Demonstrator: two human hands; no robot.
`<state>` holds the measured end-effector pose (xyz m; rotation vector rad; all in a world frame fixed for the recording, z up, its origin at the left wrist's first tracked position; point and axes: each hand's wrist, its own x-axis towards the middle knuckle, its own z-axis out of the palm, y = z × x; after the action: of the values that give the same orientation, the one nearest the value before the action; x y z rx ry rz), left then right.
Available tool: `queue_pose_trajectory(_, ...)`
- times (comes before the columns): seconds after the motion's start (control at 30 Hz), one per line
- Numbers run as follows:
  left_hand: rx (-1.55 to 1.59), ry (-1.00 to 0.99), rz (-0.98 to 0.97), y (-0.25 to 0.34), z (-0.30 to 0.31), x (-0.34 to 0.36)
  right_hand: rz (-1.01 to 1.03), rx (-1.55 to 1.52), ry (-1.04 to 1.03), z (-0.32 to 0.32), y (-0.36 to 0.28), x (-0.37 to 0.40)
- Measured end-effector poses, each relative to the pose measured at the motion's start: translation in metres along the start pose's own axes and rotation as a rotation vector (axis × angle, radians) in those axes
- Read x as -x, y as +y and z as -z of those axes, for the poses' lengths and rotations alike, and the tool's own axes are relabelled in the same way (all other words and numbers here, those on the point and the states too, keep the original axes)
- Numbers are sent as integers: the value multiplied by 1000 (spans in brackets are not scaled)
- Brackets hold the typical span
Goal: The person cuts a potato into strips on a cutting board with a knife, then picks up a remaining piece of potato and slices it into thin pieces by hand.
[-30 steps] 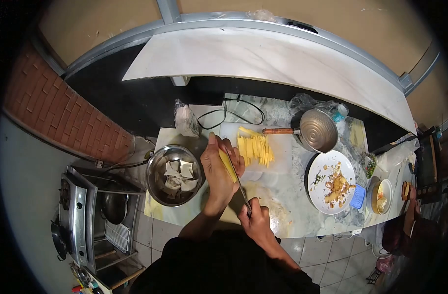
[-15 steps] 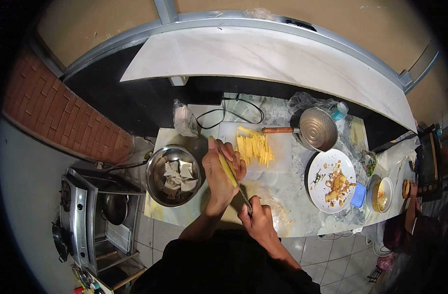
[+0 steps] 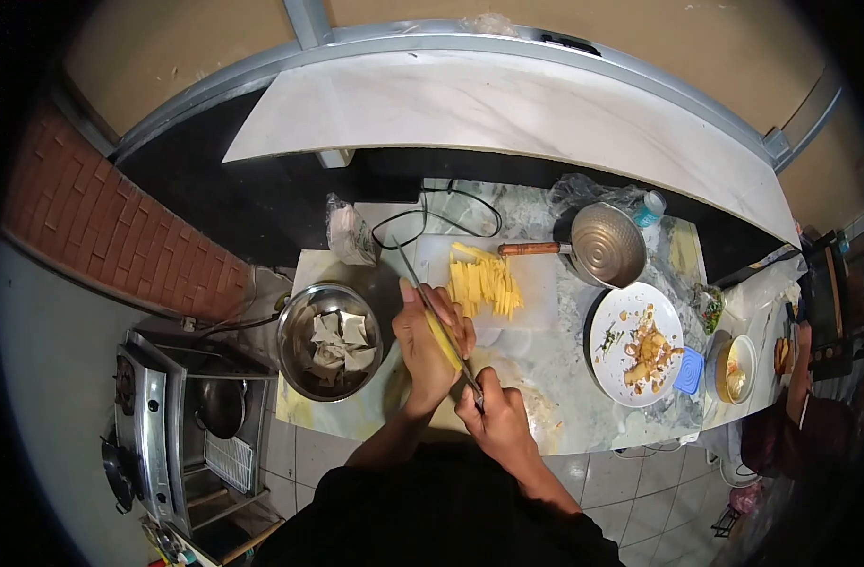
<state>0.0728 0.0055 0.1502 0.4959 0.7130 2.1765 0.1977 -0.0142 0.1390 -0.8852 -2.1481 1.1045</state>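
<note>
My left hand (image 3: 424, 345) is closed around a peeled yellow vegetable piece (image 3: 442, 344), held above the counter. My right hand (image 3: 500, 416) grips the handle of a knife (image 3: 410, 267). Its blade lies along the yellow piece and points away from me, its tip beyond my left fingers. Cut yellow strips (image 3: 483, 283) are heaped on a pale cutting board (image 3: 536, 307) just past my hands. To the left stands a steel bowl (image 3: 283, 354) with folded white pieces (image 3: 341, 342) inside.
A saucepan (image 3: 607, 241) with a wooden handle sits right of the strips. Nearer are a white plate (image 3: 600, 364) of brown peelings, a blue lid (image 3: 690, 370) and a tub (image 3: 731, 369). A stove (image 3: 153, 406) stands left. Another person's arm (image 3: 798, 373) shows at far right.
The knife has slid forward and away from me along the yellow piece, so more of its blade shows past my left hand. The view has shifted slightly.
</note>
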Motion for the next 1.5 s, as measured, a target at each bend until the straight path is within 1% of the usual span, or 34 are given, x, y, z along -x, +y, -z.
queue_pose_trajectory(0.1, -17, -16, -37, -1, 5, 0, 15, -42, -4, -4, 2, 1)
queue_pose_trajectory(0.27, 39, -30, 2, 1, 4, 0, -8, -80, 7, -3, -2, 2)
queue_pose_trajectory(0.4, 73, -25, 34, 0, 3, 1, -2, -52, 14, -5, 2, 6)
queue_pose_trajectory(0.5, -4, -10, 9, -1, 5, 3, -3, -15, 20, -3, -2, 7)
queue_pose_trajectory(0.6, -35, -62, -12, 1, 6, 2, -57, -61, -38, 1, -4, 6)
queue_pose_trajectory(0.7, -31, -38, 4, 4, 4, 2, -74, -58, -58, 3, -7, 6)
queue_pose_trajectory(0.8, -124, 1, -41, 8, -2, 0, -98, -52, -69, 3, -7, 5)
queue_pose_trajectory(0.9, -96, 11, 0, 9, 1, 0, -102, -37, -79, 2, -5, 5)
queue_pose_trajectory(0.97, -176, -96, -71, 9, 4, -1, -90, -27, -68, 3, -5, 4)
queue_pose_trajectory(1.0, -176, -96, -71, 8, 3, -1, -91, -27, -69, 2, -4, 4)
queue_pose_trajectory(1.07, -151, -124, -106, 6, 1, -2, -11, -19, -26, 0, 1, 3)
queue_pose_trajectory(1.1, -150, -127, -107, 6, -1, -1, -9, -19, -24, -2, 5, 2)
queue_pose_trajectory(1.17, 44, -17, 83, 7, -7, 5, 77, -91, 39, -6, 11, 2)
queue_pose_trajectory(1.27, 47, 3, 97, 2, -7, 11, 120, -82, 74, -3, 11, -2)
queue_pose_trajectory(1.3, -22, -41, 27, 0, -1, 8, 117, -82, 73, -2, 10, -1)
queue_pose_trajectory(1.33, -23, -40, 29, 0, 3, 9, 106, -65, 41, -2, 10, 1)
queue_pose_trajectory(1.4, -16, -111, -15, 1, 4, 9, 94, -45, 10, -1, 7, 3)
queue_pose_trajectory(1.5, -19, -101, -21, 2, 2, 7, 64, 4, 17, 0, 1, 3)
